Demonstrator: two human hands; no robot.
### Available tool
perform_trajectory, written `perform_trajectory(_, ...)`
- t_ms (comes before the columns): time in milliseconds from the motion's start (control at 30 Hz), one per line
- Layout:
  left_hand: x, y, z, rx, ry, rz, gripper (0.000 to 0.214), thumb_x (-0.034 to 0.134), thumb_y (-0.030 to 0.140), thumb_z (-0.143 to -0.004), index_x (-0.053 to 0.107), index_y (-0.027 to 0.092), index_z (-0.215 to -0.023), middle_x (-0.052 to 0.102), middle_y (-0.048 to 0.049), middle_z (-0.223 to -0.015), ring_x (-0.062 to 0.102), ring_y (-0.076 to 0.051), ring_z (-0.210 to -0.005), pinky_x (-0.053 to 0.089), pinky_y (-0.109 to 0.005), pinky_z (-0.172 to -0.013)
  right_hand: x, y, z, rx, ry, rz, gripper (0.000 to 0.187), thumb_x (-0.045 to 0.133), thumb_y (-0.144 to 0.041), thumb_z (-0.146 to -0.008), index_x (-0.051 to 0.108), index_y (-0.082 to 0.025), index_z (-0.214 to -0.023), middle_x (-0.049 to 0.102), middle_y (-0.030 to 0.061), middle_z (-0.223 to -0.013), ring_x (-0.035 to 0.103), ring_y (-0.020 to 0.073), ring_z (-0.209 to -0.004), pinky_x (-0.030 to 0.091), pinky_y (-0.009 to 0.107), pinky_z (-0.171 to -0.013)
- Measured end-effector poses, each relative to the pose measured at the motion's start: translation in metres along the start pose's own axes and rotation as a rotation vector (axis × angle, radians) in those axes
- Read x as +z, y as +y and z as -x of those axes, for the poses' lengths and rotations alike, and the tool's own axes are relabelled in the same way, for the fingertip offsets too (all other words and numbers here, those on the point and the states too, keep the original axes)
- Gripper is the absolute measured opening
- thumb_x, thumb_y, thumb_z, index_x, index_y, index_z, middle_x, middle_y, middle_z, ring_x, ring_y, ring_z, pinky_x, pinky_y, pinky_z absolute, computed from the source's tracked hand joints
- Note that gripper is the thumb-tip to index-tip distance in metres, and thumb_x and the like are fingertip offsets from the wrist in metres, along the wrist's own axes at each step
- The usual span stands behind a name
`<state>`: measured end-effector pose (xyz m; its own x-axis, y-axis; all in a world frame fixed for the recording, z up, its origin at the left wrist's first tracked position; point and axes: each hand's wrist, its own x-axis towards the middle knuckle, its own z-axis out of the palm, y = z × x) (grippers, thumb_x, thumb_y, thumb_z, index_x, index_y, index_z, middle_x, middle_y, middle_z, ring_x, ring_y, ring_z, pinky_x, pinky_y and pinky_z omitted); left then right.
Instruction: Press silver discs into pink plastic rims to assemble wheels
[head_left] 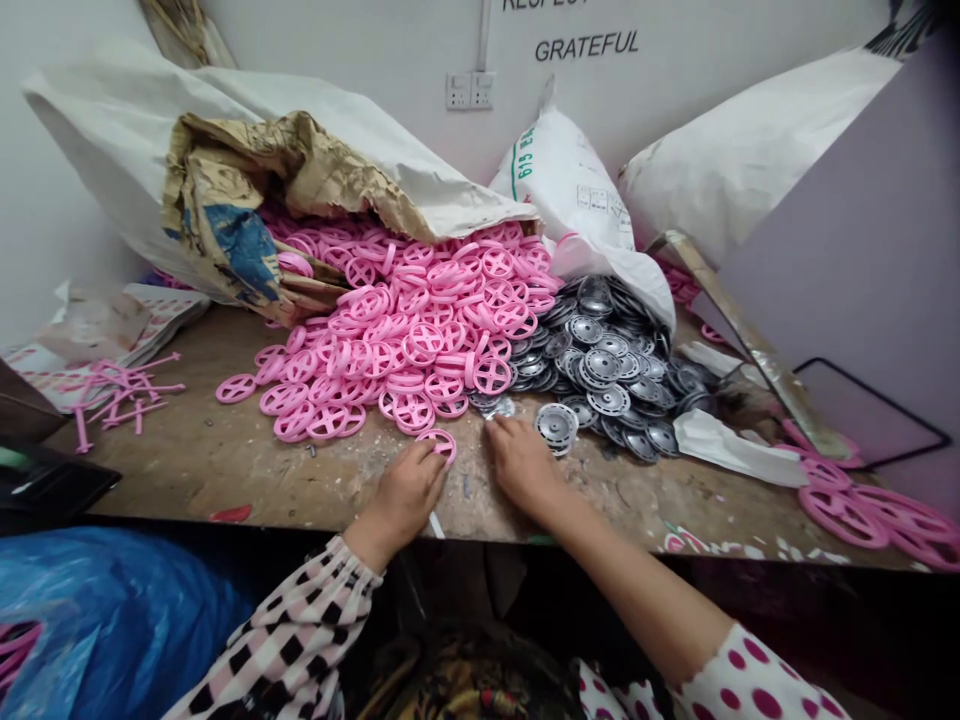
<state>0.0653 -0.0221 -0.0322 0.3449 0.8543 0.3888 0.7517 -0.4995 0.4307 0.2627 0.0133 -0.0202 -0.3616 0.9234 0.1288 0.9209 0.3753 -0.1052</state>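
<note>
My left hand (405, 497) is closed on a pink spoked wheel (448, 440), gripping it by its near edge just above the wooden table. To its right, my right hand (525, 468) has its fingers drawn together on a grey wheel cover (502, 407) at the foot of the heaps; its fingertips are partly hidden. A large heap of pink wheels (424, 342) lies in front of both hands. Beside it spreads a pile of grey wheel covers (604, 365). One separate grey cover (556, 428) rests flat right beside my right hand.
A big white sack (360, 130) lies open behind the pink heap; another white sack (574, 180) stands behind the grey covers. Pink rods (124, 395) are at the left. Larger pink wheels (840, 515) and a purple panel (847, 280) stand right. A blue bag (112, 610) sits below the table edge.
</note>
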Motion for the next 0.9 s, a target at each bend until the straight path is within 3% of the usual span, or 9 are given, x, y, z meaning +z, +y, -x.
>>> perform_trajectory(67, -0.006, 0.002, 0.007, -0.057, 0.062, 0.149, 0.022, 0.046, 0.024, -0.093, 0.067, 0.017, -0.096, 0.064, -0.0117, -0.111, 0.059, -0.021, -0.109, 0.048, -0.038, -0.097, 0.003, -0.011, 0.016, -0.14, 0.014, -0.099, 0.045, 0.043, -0.007, -0.085, 0.058, -0.008, -0.127, 0.057, 0.0153, -0.132, 0.051, 0.0266, -0.118, 0.04, 0.039, -0.103)
perform_trajectory(133, -0.013, 0.006, 0.012, -0.199, 0.136, 0.358, 0.018, 0.053, 0.027, -0.09, 0.068, 0.016, -0.091, 0.064, -0.0107, -0.109, 0.059, -0.021, -0.107, 0.047, -0.037, -0.096, 0.003, -0.017, 0.025, -0.212, 0.043, -0.209, 0.043, 0.041, -0.007, -0.088, 0.059, -0.012, -0.126, 0.058, 0.0122, -0.13, 0.052, 0.0233, -0.117, 0.041, 0.035, -0.102)
perform_trajectory(300, -0.031, 0.023, 0.015, -0.822, 0.273, 1.214, 0.018, 0.069, 0.031, -0.078, 0.061, 0.016, -0.085, 0.068, -0.0028, -0.085, 0.066, -0.017, -0.082, 0.054, -0.034, -0.081, -0.007, -0.013, 0.014, -0.076, 0.033, -0.23, 0.034, 0.055, -0.024, -0.089, 0.061, -0.016, -0.122, 0.06, 0.0126, -0.116, 0.054, 0.0259, -0.106, 0.045, 0.039, -0.094)
perform_trajectory(367, -0.036, 0.027, 0.015, -0.965, 0.317, 1.482, 0.02, 0.072, 0.026, -0.076, 0.057, 0.016, -0.084, 0.069, -0.0028, -0.083, 0.067, -0.017, -0.075, 0.057, -0.033, -0.073, -0.012, -0.013, 0.005, -0.026, -0.038, -0.201, 0.038, 0.063, -0.026, -0.085, 0.061, -0.017, -0.121, 0.058, 0.0126, -0.111, 0.053, 0.0267, -0.105, 0.044, 0.038, -0.093)
perform_trajectory(533, -0.041, 0.026, 0.017, -1.129, 0.342, 1.686, 0.006, 0.06, 0.015, -0.086, 0.059, 0.013, -0.091, 0.071, -0.0075, -0.085, 0.07, -0.018, -0.073, 0.059, -0.032, -0.067, -0.018, -0.014, -0.007, 0.17, -0.136, -0.266, 0.057, 0.069, -0.032, -0.078, 0.052, -0.018, -0.131, 0.046, 0.0143, -0.124, 0.05, 0.0274, -0.114, 0.041, 0.035, -0.093)
perform_trajectory(633, -0.039, 0.027, 0.016, -1.203, 0.376, 1.761, 0.007, 0.055, 0.011, -0.088, 0.061, 0.013, -0.091, 0.072, -0.0075, -0.085, 0.07, -0.018, -0.074, 0.06, -0.031, -0.065, -0.016, -0.008, -0.01, 0.257, -0.171, -0.322, 0.057, 0.072, -0.038, -0.074, 0.055, -0.019, -0.125, 0.047, 0.0132, -0.123, 0.054, 0.0272, -0.107, 0.042, 0.035, -0.085)
perform_trajectory(700, -0.037, 0.028, 0.014, -1.222, 0.406, 1.8, 0.008, 0.054, 0.009, -0.089, 0.061, 0.013, -0.089, 0.072, -0.0072, -0.085, 0.07, -0.018, -0.075, 0.061, -0.031, -0.066, -0.012, -0.001, -0.011, 0.278, -0.162, -0.389, 0.052, 0.075, -0.039, -0.069, 0.059, -0.018, -0.113, 0.052, 0.0097, -0.111, 0.056, 0.0236, -0.094, 0.042, 0.032, -0.076)
perform_trajectory(800, -0.036, 0.03, 0.012, -1.226, 0.434, 1.825, 0.009, 0.054, 0.009, -0.089, 0.062, 0.012, -0.089, 0.072, -0.0077, -0.088, 0.07, -0.018, -0.077, 0.061, -0.031, -0.067, -0.005, 0.008, -0.009, 0.272, -0.048, -0.562, 0.034, 0.076, -0.034, -0.063, 0.06, -0.018, -0.088, 0.054, 0.0028, -0.086, 0.051, 0.0176, -0.075, 0.038, 0.028, -0.066)
perform_trajectory(900, -0.035, 0.03, 0.012, -1.206, 0.425, 1.821, 0.009, 0.055, 0.009, -0.088, 0.062, 0.012, -0.092, 0.072, -0.0082, -0.093, 0.07, -0.018, -0.08, 0.061, -0.031, -0.068, -0.009, 0.005, -0.003, 0.315, 0.009, -0.956, 0.026, 0.07, -0.038, -0.066, 0.052, -0.02, -0.075, 0.047, -0.0031, -0.066, 0.044, 0.0135, -0.06, 0.034, 0.025, -0.055)
